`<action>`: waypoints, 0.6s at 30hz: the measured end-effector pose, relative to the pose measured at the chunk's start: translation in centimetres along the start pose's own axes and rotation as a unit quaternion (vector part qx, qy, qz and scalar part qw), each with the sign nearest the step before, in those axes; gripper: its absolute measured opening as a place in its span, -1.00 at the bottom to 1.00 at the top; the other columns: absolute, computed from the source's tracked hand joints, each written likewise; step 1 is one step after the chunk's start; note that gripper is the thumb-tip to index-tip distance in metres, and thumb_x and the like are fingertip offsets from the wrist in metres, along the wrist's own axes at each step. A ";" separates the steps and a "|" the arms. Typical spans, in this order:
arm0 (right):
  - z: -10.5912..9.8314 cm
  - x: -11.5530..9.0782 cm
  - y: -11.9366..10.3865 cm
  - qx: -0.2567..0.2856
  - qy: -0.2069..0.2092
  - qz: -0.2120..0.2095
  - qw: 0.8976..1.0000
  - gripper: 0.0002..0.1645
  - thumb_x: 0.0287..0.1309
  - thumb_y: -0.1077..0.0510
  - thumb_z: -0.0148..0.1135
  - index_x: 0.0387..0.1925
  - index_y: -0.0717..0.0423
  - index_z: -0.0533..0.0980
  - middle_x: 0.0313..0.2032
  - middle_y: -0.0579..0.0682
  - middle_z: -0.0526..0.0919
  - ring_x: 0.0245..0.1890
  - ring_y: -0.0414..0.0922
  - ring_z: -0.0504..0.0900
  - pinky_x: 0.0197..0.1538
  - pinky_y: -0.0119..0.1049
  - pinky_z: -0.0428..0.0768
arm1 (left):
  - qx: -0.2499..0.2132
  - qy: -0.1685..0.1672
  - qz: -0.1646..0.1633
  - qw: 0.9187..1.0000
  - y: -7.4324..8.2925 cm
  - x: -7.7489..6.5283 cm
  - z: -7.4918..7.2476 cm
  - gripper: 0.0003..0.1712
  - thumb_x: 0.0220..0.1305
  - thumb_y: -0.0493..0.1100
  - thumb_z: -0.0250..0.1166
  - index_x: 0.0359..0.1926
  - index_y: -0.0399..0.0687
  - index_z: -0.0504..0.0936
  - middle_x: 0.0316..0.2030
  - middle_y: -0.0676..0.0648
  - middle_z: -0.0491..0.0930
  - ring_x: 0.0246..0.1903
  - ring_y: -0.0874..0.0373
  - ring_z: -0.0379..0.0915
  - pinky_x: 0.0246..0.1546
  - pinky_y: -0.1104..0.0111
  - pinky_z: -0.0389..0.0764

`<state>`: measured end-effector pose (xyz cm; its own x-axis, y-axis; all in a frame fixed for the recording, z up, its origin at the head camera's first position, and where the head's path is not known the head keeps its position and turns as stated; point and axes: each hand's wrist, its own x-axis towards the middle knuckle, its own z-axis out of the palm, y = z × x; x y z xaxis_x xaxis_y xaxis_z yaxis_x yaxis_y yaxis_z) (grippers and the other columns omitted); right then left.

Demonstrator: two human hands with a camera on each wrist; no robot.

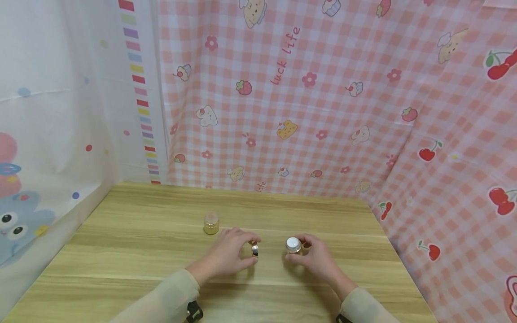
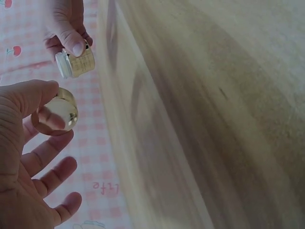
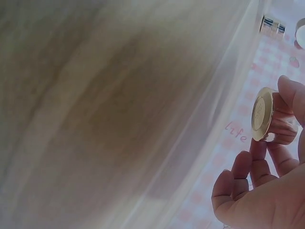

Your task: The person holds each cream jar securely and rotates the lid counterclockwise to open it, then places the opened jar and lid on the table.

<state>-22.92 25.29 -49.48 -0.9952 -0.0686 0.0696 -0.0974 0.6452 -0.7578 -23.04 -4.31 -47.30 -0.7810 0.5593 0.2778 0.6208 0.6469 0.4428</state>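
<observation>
Between thumb and fingers my left hand [image 1: 227,252] pinches a shiny gold jar lid [image 1: 255,249], tipped on its side above the table. The left wrist view shows the lid's [image 2: 66,112] mirror-like surface, the other fingers spread below it. To the right, my right hand [image 1: 317,260] grips a small gold cosmetic jar [image 1: 293,244] by its side, white top facing up. The jar's gold base [image 3: 261,114] shows in the right wrist view. Lid and jar are apart, with a gap between the hands.
A second small gold jar [image 1: 211,225] stands upright on the wooden table [image 1: 161,251], behind and left of my left hand. A pink checked cloth [image 1: 299,103] hangs along the back and right; a white patterned cloth [image 1: 52,121] hangs at left.
</observation>
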 end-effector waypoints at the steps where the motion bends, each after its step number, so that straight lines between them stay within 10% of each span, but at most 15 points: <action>1: 0.0 0.0 0.1 -0.002 0.002 0.000 1.000 -0.39 -0.08 0.05 0.77 0.06 -0.01 0.72 -0.10 -0.09 0.73 -0.04 -0.14 0.58 0.09 -0.19 0.56 | -0.003 0.000 -0.002 1.000 0.0 0.0 0.1 -0.46 0.27 0.06 0.55 0.24 0.09 0.69 0.09 0.10 0.78 0.11 0.07 0.59 0.33 -0.08 0.49; 18: -0.3 0.5 0.5 0.006 0.003 0.025 1.000 -0.38 -0.06 0.06 0.76 0.08 0.03 0.71 -0.07 -0.06 0.73 -0.02 -0.12 0.60 0.10 -0.20 0.55 | -0.028 0.003 -0.045 0.999 -0.8 0.2 0.8 -0.51 0.22 0.06 0.60 0.09 0.01 0.69 -0.12 0.14 0.75 0.08 0.02 0.57 0.38 -0.10 0.43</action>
<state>-23.46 25.83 -49.65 -0.9989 -0.0316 0.0350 -0.0471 0.6391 -0.7677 -23.58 -4.29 -48.27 -0.8341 0.4970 0.2393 0.5432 0.6643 0.5134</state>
